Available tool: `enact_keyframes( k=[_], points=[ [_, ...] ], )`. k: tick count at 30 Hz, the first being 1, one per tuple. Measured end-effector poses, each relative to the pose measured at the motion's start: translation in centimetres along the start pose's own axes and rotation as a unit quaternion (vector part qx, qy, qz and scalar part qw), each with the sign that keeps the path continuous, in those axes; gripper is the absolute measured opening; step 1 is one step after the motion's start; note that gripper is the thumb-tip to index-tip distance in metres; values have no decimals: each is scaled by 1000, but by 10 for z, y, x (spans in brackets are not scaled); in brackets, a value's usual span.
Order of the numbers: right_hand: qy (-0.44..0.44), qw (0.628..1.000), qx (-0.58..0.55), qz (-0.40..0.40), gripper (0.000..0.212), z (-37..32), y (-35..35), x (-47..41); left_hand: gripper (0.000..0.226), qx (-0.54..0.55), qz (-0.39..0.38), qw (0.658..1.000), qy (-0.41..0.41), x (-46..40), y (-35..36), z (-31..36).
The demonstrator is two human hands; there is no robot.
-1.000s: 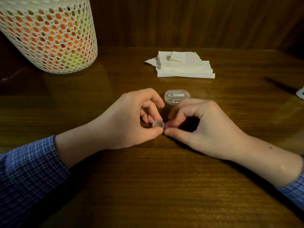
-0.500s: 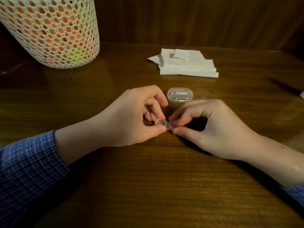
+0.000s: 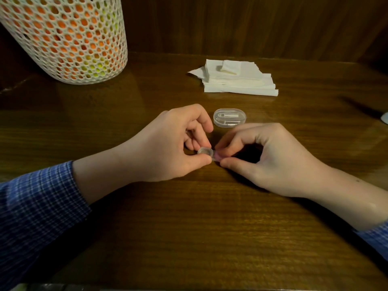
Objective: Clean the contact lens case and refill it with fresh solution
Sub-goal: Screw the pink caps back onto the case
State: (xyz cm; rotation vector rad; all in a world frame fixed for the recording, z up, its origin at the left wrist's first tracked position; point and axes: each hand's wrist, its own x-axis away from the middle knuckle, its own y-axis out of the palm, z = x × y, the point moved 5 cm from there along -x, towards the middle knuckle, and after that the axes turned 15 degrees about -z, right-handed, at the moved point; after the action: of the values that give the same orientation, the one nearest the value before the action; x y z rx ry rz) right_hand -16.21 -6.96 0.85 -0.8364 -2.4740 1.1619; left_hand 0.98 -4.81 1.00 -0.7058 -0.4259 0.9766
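A small clear contact lens case (image 3: 205,152) lies low over the wooden table (image 3: 210,227), between my two hands. My left hand (image 3: 168,148) pinches its left well between thumb and fingers; that well's round top shows. My right hand (image 3: 273,158) pinches the case's right end, where a pinkish part (image 3: 217,157) peeks out; most of that end is hidden by my fingers. I cannot tell whether a cap is on either well.
A clear oval plastic box (image 3: 230,118) with small tools inside sits just behind my hands. A stack of white paper tissues (image 3: 237,80) lies farther back. A white mesh basket (image 3: 69,38) stands at the back left. A white object (image 3: 385,118) shows at the right edge.
Both hands keep their pinch on the case. My right fingers shift slightly around its right end; the view has tilted down a little.
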Motion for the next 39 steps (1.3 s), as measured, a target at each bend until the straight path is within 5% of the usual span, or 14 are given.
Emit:
enact_keyframes(
  k=[12,21,31,39],
  points=[
    [25,998,-7,48,9,-2,4,0,46,-6,8,1000,-19,0,1,0],
    [9,999,6,38,7,4,0,3,86,-10,-22,1000,-10,3,1,-2],
    [45,994,32,95,13,5,-2,8,105,-24,-46,999,-8,3,-1,-6],
    [56,996,11,62,13,8,0,8,94,-16,-16,1000,-12,3,-5,-11]
  ],
)
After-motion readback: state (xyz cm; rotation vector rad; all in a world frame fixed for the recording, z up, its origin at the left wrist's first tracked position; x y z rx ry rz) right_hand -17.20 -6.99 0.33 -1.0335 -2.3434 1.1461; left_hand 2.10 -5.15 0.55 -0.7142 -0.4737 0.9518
